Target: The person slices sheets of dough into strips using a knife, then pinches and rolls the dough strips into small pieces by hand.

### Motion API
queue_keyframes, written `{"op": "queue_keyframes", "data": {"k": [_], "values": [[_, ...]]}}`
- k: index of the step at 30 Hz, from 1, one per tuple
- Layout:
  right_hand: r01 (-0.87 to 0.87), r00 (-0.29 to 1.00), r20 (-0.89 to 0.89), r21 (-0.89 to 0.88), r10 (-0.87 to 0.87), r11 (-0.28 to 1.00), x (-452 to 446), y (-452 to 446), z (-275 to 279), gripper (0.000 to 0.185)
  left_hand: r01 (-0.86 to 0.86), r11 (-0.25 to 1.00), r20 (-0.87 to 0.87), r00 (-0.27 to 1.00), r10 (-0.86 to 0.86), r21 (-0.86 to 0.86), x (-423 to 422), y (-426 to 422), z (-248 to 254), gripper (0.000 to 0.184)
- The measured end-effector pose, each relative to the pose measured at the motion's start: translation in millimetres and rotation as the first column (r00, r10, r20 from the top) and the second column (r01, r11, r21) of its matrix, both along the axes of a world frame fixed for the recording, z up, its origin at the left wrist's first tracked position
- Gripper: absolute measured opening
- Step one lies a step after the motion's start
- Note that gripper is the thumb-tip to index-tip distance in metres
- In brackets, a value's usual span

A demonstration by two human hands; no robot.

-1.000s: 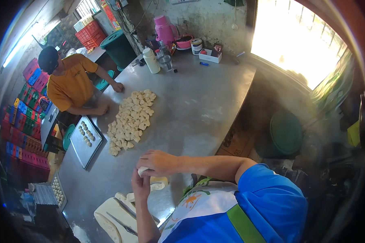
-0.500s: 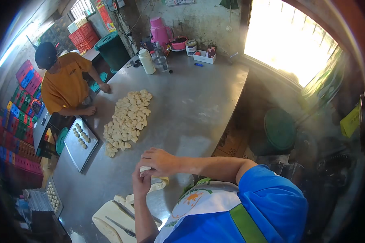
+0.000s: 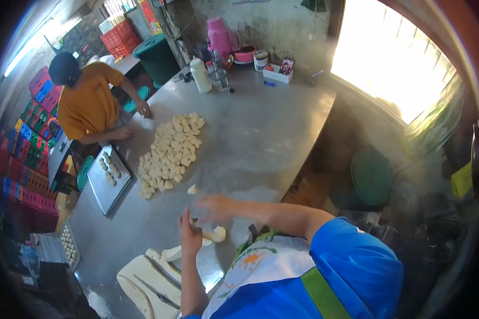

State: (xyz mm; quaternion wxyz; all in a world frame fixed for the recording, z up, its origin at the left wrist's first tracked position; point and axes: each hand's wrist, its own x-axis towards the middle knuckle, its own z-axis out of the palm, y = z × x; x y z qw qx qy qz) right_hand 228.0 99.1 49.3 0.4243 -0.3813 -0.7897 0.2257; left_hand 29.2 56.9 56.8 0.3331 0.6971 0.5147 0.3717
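Your right hand (image 3: pixel 217 209) is near the centre of the frame and is blurred; its fingers look spread apart, and I see nothing held in them. Just beyond them is one dough piece (image 3: pixel 192 190), apart from the fingers; I cannot tell if it touches the tabletop (image 3: pixel 250 138). Your left hand (image 3: pixel 190 233) is just below and to the left, with the fingers pointing up. How far it is open I cannot tell, nor whether it has hold of something, because the palm side is not clear.

The dough strip (image 3: pixel 216 234) shows on both sides of your left hand and passes behind it. At the lower left of the frame lies the dough sheet (image 3: pixel 133 290), with long dark slits in it. The dough pile (image 3: pixel 170 154) lies left of centre, higher than your hands. To its left is the tray (image 3: pixel 100 192), bearing dough balls (image 3: pixel 109 173) in rows. Beside the tray, a co-worker (image 3: pixel 90 103) in an orange shirt rests both hands at the tabletop's edge.
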Motion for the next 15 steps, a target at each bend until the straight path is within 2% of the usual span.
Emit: {"op": "queue_keyframes", "data": {"k": [1,2,3,4,5,6,7,9,10,11,12,13,14,15], "values": [[0.005,1.000,0.008,0.017,-0.005,1.000,1,7,18,0.038,0.038,0.968,-0.100,0.995,-0.014,0.250,18,5,29,0.057],[-0.161,0.985,0.043,-0.060,0.164,0.985,-2,3,31,0.038,0.092,0.883,-0.202,0.979,0.004,0.461,27,2,44,0.057],[-0.327,0.939,0.055,-0.153,0.339,0.932,-7,-7,35,0.039,0.086,0.892,-0.206,0.979,0.008,0.444,14,5,22,0.057],[-0.335,0.937,0.049,-0.162,0.346,0.928,-10,-9,36,0.039,0.146,0.965,-0.123,0.985,-0.122,0.216,-9,20,-13,0.053],[-0.294,0.956,-0.047,-0.095,0.290,0.951,-10,-5,39,0.038,0.229,0.973,-0.009,0.973,-0.229,-0.005,-8,29,-5,0.049],[-0.241,0.962,-0.144,-0.033,0.234,0.970,-9,-3,41,0.038,0.135,0.985,-0.046,0.989,-0.141,-0.111,-3,25,-1,0.033],[-0.238,0.963,-0.140,-0.031,0.231,0.971,-8,-4,35,0.038,0.139,0.984,-0.043,0.989,-0.144,-0.107,6,19,-21,0.033],[0.035,0.997,0.079,-0.122,-0.025,0.992,-6,-4,9,0.032,-0.107,0.993,-0.113,0.987,0.112,0.048,15,13,-73,0.025],[0.032,0.997,0.079,-0.127,-0.022,0.991,-2,-1,-1,0.032,-0.109,0.993,-0.114,0.987,0.114,0.044,19,4,-57,0.025],[0.080,0.961,0.274,-0.218,-0.017,0.973,5,6,-10,0.033,0.087,0.996,-0.273,0.958,-0.092,-0.030,24,-5,-23,0.028],[0.154,0.889,0.457,-0.289,-0.005,0.945,14,16,-20,0.033,0.276,0.953,-0.408,0.861,-0.304,-0.127,27,-5,-3,0.031],[0.168,0.886,0.463,-0.287,-0.017,0.943,28,24,-43,0.033,0.289,0.949,-0.403,0.859,-0.315,-0.124,27,-2,-4,0.031],[0.153,0.915,0.401,-0.265,-0.036,0.952,37,25,-73,0.033,0.243,0.941,-0.158,0.946,-0.283,-0.234,20,-7,-5,0.039],[0.132,0.939,0.341,-0.230,-0.047,0.964,40,30,-85,0.034,0.211,0.917,0.090,0.977,-0.192,-0.339,14,-7,-5,0.047]]}}
